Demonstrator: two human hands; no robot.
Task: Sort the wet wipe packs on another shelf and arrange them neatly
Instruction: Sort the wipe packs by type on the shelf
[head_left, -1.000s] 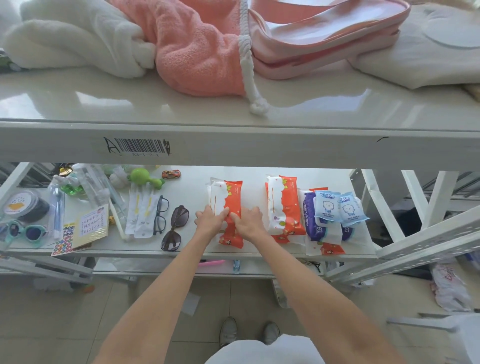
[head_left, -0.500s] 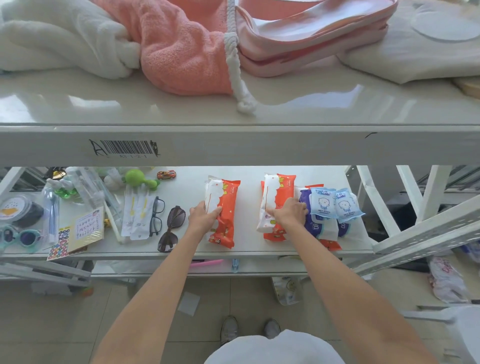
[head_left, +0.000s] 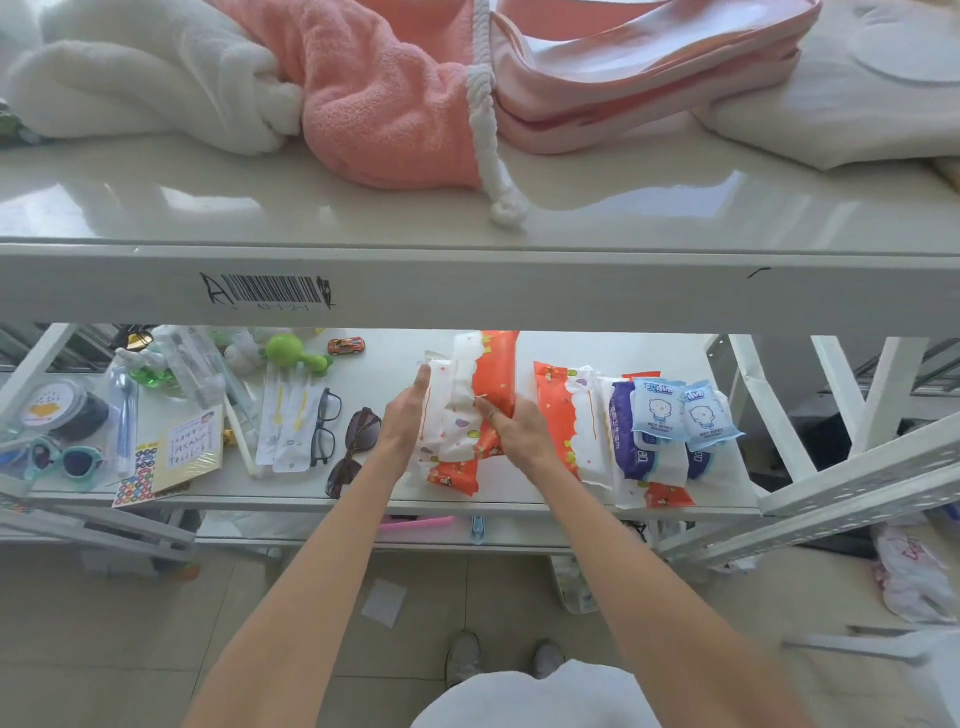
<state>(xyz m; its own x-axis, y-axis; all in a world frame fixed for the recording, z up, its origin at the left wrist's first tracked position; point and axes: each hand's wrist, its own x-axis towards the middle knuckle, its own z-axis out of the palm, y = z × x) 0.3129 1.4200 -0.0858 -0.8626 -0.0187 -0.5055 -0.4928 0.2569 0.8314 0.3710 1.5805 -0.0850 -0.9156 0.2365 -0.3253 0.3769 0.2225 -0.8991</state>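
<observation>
On the lower shelf (head_left: 384, 358), my right hand (head_left: 519, 434) grips an orange-and-white wet wipe pack (head_left: 493, 374), tilted up over a second orange-and-white pack (head_left: 452, 470) that lies on the shelf. My left hand (head_left: 402, 421) holds the left side of that pair, fingers stretched along the edge. To the right lies another orange pack (head_left: 558, 415), then purple-and-white packs (head_left: 623, 436) with two small blue wet wipe sachets (head_left: 657, 410) on top of them.
Sunglasses (head_left: 358, 441), black glasses (head_left: 324, 426), packaged utensils, a toy car (head_left: 345, 345), stickers and toys fill the shelf's left half. The upper shelf edge (head_left: 467, 291) overhangs and carries towels and a pink bag. A white frame stands at the right.
My right hand took an orange pack from the right-hand pile and carried it left onto the pack beside my left hand. The left hand stayed at that pack's left side.
</observation>
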